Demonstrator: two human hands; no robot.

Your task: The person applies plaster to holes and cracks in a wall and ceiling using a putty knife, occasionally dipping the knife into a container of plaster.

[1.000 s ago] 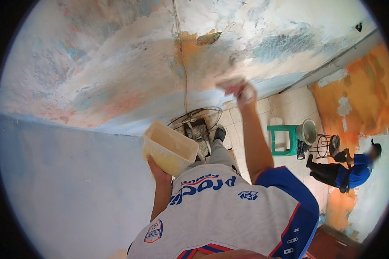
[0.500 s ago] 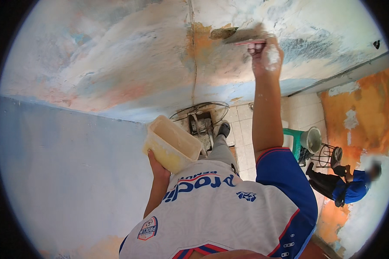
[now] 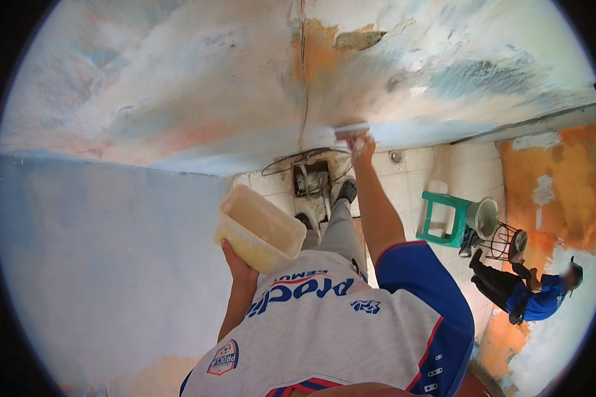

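Note:
A pale yellow plastic tub [image 3: 251,255] hangs in front of my waist at the left, its mouth tilted and its inside smeared with whitish residue. My left hand [image 3: 240,263] grips it by the lower left side. Ahead, my right hand [image 3: 359,144] is closed round a putty knife [image 3: 352,130] with a reddish handle and a wide flat blade. The blade is at the low part of the patchy wall [image 3: 212,112]; motion blur hides whether it touches. White smears show on my right hand.
An open pit with pipes [image 3: 313,182] lies in the tiled floor by my feet, with a dark cable [image 3: 281,164] around it. To the right are a green stool [image 3: 437,233], a bucket [image 3: 483,217] and a metal-framed stool [image 3: 508,241]. A person [image 3: 540,298] sits beside the orange wall.
My right hand has swept down the wall with the putty knife, from beside the chipped hole to near the floor. The left hand still holds the tub.

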